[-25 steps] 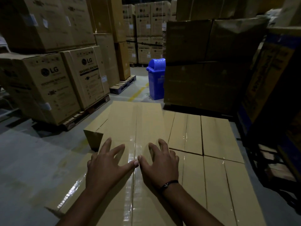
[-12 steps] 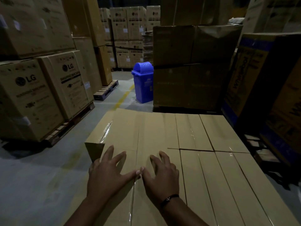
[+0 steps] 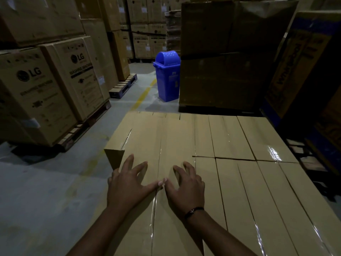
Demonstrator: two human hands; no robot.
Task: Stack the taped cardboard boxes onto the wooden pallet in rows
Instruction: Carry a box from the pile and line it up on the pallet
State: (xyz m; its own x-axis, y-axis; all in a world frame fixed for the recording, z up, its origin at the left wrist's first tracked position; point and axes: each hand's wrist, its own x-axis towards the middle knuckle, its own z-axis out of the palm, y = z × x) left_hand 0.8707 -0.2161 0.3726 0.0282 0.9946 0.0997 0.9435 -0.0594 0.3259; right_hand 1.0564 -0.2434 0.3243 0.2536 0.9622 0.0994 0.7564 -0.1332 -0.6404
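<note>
Both hands were down flat on the same box (image 3: pixel 171 145), nothing gripped. The left hand (image 3: pixel 127 183) had its fingers spread wide near the box's left edge. The right hand (image 3: pixel 186 183) sat beside it with its fingers arched a bit, tips pressing. The two thumb tips met right on the tape (image 3: pixel 154 215) seam running down the middle of the lid. One thin black wristband (image 3: pixel 193 211) was on the right wrist.

The boxes (image 3: pixel 239 182) made a flat layer right in front of the person: plain tan cardboard, long and narrow, packed edge to edge in two rows on the right side. Each had a glossy clear strip down its top that caught the light. I couldn't get a firm count, since tape seams and box edges looked too alike. Whatever they sat on was hidden.

On the left stood two LG cartons (image 3: pixel 35 93), big, squarish and printed in black, on one wooden slat pallet (image 3: pixel 73 133). One blue plastic bin (image 3: pixel 168 78) with a domed lid stood farther back on the grey floor (image 3: pixel 46 191), beside one faded yellow line (image 3: pixel 144 95). Right of the bin was a tall dark stack (image 3: pixel 230 58) of cartons, wrinkled at the top.
</note>
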